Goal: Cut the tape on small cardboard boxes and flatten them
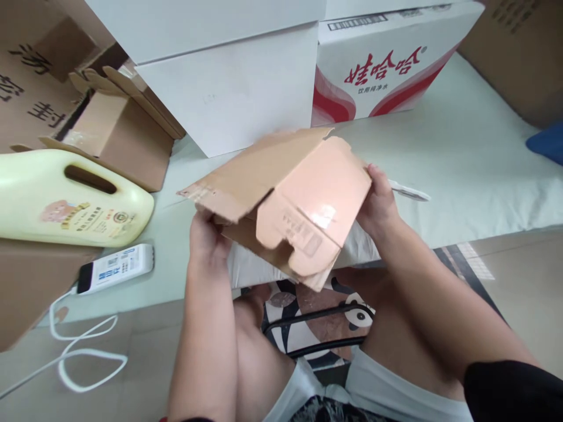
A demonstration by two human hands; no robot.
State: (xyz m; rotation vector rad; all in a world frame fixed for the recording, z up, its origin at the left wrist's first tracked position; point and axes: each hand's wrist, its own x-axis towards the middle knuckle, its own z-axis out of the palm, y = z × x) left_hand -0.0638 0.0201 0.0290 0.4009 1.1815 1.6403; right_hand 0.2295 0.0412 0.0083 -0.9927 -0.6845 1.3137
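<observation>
A partly folded cardboard box [321, 193] with a pinkish printed side is held tilted in the air above the front edge of the pale green surface. My left hand [206, 243] grips its lower left edge, with some fingers hidden under the flap. At the box's right edge, my right hand [379, 199] has its thumb on the side and its other fingers mostly out of sight behind. Notched flaps stand loose at the end facing me. A thin white object [409, 191] lies on the surface just beyond my right hand.
Large white boxes [233, 88] stand behind, with a red-printed white carton [378, 70] at right. Brown cardboard boxes [127, 129] and a pale yellow jug [74, 199] are at left. A white power strip [116, 269] trails its cable [73, 354] over the edge.
</observation>
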